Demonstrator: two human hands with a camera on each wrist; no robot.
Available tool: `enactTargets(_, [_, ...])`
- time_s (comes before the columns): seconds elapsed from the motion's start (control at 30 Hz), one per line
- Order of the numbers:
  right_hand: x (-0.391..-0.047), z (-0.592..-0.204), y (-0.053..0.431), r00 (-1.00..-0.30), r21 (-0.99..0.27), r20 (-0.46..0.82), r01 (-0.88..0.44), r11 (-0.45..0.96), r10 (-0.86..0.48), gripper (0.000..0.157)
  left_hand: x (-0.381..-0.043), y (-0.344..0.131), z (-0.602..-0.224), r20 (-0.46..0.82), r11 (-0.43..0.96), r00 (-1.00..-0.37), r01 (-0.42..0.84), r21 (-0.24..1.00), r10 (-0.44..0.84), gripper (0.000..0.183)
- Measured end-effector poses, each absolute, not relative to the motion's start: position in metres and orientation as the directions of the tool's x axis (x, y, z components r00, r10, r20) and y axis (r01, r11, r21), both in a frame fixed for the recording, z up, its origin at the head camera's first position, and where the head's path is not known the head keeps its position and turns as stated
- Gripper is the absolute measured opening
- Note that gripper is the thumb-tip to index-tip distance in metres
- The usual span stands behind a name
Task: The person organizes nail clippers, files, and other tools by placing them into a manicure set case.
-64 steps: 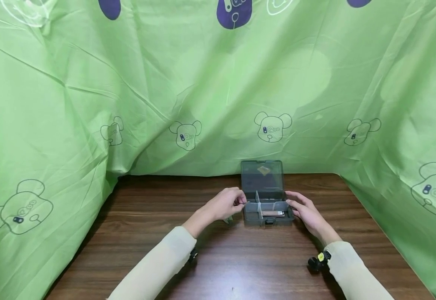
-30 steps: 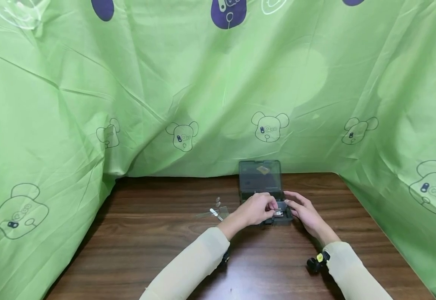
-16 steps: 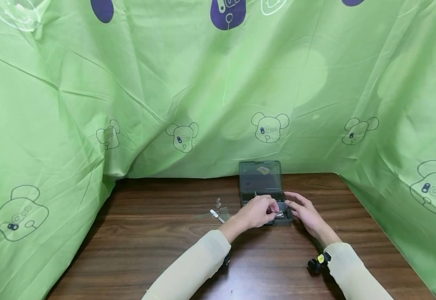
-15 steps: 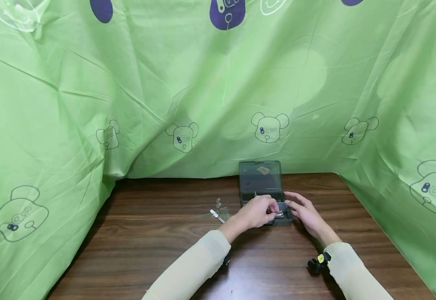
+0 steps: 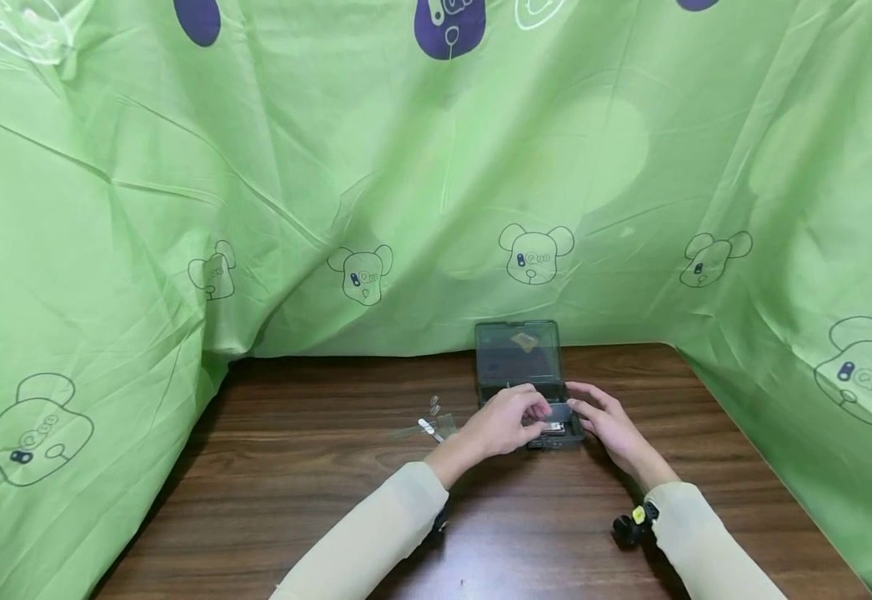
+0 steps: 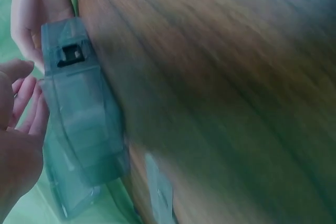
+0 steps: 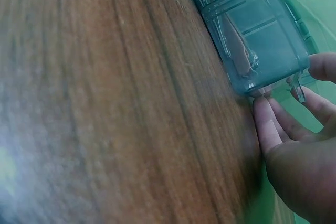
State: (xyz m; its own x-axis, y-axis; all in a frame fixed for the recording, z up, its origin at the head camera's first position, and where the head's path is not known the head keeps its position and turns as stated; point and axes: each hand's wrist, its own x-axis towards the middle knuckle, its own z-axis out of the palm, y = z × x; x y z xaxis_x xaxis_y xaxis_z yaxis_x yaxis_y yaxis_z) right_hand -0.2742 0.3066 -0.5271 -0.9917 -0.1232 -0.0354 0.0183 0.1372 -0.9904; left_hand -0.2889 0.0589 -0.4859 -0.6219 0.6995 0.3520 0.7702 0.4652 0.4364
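Observation:
A dark translucent compartment box (image 5: 567, 442) stands at the back of the table, its lid (image 5: 517, 354) raised. My left hand (image 5: 502, 423) is over its left and middle part, hiding most compartments; its fingers are bent, thumb apart, and I see nothing between them. A nail clipper (image 5: 553, 427) lies in the front right compartment, also visible through the wall as a pinkish bar (image 7: 239, 51) in the right wrist view. My right hand (image 5: 616, 423) rests at the box's right end, thumb at the rim, other fingers nearly straight against the wall.
Left of the box lie a white-tipped stick (image 5: 428, 428), a clear flat piece (image 5: 446, 423) and small clear oval bits (image 5: 434, 406). A green printed curtain (image 5: 406, 183) hangs behind and at both sides of the wooden table (image 5: 316, 467).
My left hand first pinches something thin at the box's left side, then reaches right over the clipper's compartment, and now has drawn slightly back left. The right hand stays at the box.

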Motion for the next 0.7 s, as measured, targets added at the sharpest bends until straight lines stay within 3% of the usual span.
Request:
enactTargets(0.13, [-0.275, -0.527, 0.305, -0.992, -0.99, -0.049, 0.033, 0.137, -0.117, 0.053, -0.291, 0.042, -0.481, 0.361, 0.462, -0.62, 0.772, 0.437, 0.697, 0.017])
enactTargets(0.4, [-0.274, -0.525, 0.305, -0.991, -0.986, -0.064, 0.045, 0.162, -0.116, 0.055, -0.303, -0.004, -0.484, 0.324, 0.505, -0.706, 0.689, 0.52, 0.629, 0.017])
enactTargets(0.7, [-0.274, -0.523, 0.304, -0.991, -0.986, -0.069, 0.05, 0.161, -0.111, 0.054, -0.314, -0.05, -0.486, 0.338, 0.515, -0.747, 0.649, 0.561, 0.573, 0.018])
